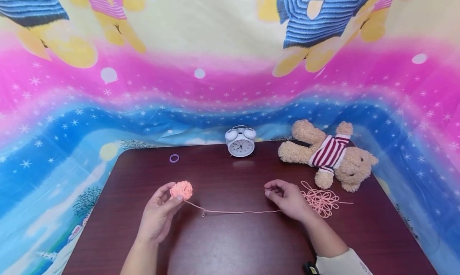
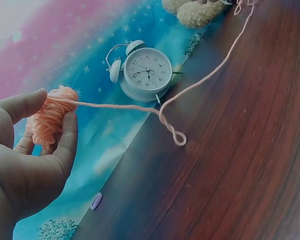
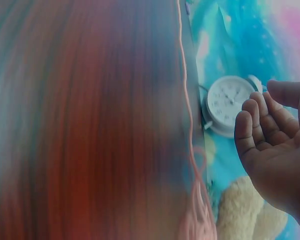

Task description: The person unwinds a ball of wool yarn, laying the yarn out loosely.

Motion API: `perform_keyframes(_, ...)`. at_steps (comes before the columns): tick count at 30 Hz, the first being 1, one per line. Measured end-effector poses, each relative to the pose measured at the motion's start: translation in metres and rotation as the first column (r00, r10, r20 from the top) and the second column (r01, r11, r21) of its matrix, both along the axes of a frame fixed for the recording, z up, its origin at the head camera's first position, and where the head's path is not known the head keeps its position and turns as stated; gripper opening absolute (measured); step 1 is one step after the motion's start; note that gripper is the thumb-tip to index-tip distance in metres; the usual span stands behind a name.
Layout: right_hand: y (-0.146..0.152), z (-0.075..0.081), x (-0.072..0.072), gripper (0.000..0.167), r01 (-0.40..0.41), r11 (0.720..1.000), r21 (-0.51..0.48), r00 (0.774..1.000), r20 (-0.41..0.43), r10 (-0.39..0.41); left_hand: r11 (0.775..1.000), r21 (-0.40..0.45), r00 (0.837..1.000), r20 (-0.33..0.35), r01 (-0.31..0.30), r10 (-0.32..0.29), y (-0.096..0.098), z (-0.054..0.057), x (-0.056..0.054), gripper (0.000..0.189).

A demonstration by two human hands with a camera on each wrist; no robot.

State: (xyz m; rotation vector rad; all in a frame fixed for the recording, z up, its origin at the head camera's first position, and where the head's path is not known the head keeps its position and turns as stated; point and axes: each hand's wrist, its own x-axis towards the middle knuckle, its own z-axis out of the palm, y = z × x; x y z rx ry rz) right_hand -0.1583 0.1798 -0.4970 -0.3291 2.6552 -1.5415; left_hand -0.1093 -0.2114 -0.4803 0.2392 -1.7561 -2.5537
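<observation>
My left hand (image 1: pixel 158 215) grips a small ball of peach yarn (image 1: pixel 181 190) between thumb and fingers, above the left side of the table. From the ball a strand (image 1: pixel 237 212) runs right, with a small twisted loop (image 2: pixel 179 138) partway along it. The strand passes below my right hand (image 1: pixel 289 199), whose fingers are loosely bent with nothing between them, as the right wrist view shows. Just right of that hand lies a loose tangle of the same yarn (image 1: pixel 321 202), partly hidden by the hand.
A white twin-bell alarm clock (image 1: pixel 240 142) stands at the table's back edge. To its left lies a purple ring (image 1: pixel 174 158). A teddy bear (image 1: pixel 328 155) in a striped shirt lies at the back right, behind the tangle. A printed cloth (image 1: pixel 201 107) hangs around the dark table (image 1: pixel 223 247).
</observation>
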Motion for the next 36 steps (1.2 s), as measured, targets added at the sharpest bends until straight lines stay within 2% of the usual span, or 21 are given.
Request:
perform_keyframes(12, -0.048, -0.004, 0.003, 0.019, -0.138, 0.990, -0.035, 0.990, 0.016, 0.138, 0.999, 0.010, 0.998, 0.033, 0.047, -0.048, 0.028, -0.003, -0.002, 0.052)
perform_keyframes(23, -0.088, -0.005, 0.012, 0.020, -0.248, 0.967, -0.058, 0.969, -0.016, 0.247, 0.996, 0.035, 0.994, 0.056, 0.088, -0.090, 0.054, -0.004, -0.001, 0.053)
perform_keyframes(28, -0.101, -0.004, 0.015, 0.023, -0.280, 0.959, -0.040, 0.960, -0.039, 0.278, 0.994, 0.055, 0.993, 0.065, 0.097, -0.101, 0.062, -0.005, -0.001, 0.051)
perform_keyframes(36, -0.119, -0.007, 0.018, 0.019, -0.282, 0.959, -0.038, 0.958, -0.065, 0.279, 0.992, 0.077, 0.992, 0.058, 0.104, -0.109, 0.069, -0.006, -0.001, 0.046)
